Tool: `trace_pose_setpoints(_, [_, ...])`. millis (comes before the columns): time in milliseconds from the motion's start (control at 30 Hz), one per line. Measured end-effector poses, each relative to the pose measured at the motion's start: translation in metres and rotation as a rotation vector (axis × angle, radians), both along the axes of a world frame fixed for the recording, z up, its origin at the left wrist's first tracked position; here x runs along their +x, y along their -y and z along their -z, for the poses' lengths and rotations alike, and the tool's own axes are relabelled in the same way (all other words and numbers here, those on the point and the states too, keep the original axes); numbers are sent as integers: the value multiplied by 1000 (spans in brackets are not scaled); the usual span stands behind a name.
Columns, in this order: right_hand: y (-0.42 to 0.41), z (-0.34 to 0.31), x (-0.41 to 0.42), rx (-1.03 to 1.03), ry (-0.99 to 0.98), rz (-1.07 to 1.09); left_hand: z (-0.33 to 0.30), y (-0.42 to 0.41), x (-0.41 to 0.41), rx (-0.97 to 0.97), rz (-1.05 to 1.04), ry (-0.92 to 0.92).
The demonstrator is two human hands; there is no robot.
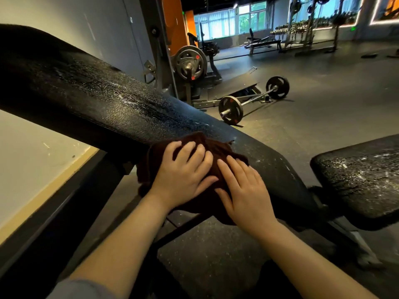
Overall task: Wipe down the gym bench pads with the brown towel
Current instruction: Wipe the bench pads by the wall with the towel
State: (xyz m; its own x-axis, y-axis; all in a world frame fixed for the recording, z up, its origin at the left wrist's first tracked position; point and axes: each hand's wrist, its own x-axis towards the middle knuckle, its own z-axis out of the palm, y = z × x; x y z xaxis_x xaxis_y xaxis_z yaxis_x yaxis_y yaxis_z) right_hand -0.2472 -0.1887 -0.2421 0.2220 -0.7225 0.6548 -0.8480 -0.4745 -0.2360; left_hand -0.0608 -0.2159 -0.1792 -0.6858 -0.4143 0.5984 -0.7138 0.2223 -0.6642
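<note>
Brown crumpled cloth towel [212, 145] is lying on the long inclined black textured bench pad [103, 100], left of the cracked black seat pad [362, 175]. I am pressing my left hand [183, 171] and right hand [244, 186] flat on it, fingers extended, gripping nothing.

A barbell [253, 99] with 2 plates lies on the dark floor [323, 100] right of centre. A plate-loaded rack [190, 63] stands behind it at upper centre. Windows [228, 20] glow along the top.
</note>
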Motion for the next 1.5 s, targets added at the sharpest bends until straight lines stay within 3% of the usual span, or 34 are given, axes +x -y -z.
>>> trace_pose_setpoints(233, [-4,66,-97,47,22,120,56,11,-86,-12,115,-40])
trace_pose_setpoints(467, [-11,83,-124,173,95,175,88,10,-132,54,136,-120])
trace_pose_setpoints(600, [-25,81,-136,335,90,164,81,1,-126,138,156,-38])
trace_pose_setpoints(700, [-28,57,-129,409,173,149,61,-2,-104,142,239,-78])
trace_pose_setpoints(833, [-24,27,-71,407,227,138,36,-8,-65,114,268,-55])
trace_pose_setpoints(933, [-17,21,-41,481,263,247,25,-12,-55,114,280,-29])
trace_pose_setpoints(1167, [16,29,-93,653,322,309,41,-7,-91,144,287,-141])
trace_pose_setpoints(1367, [62,39,-135,828,278,141,59,10,-107,-4,326,-125])
trace_pose_setpoints(1500, [99,44,-153,784,300,-69,65,17,-109,-39,305,-100])
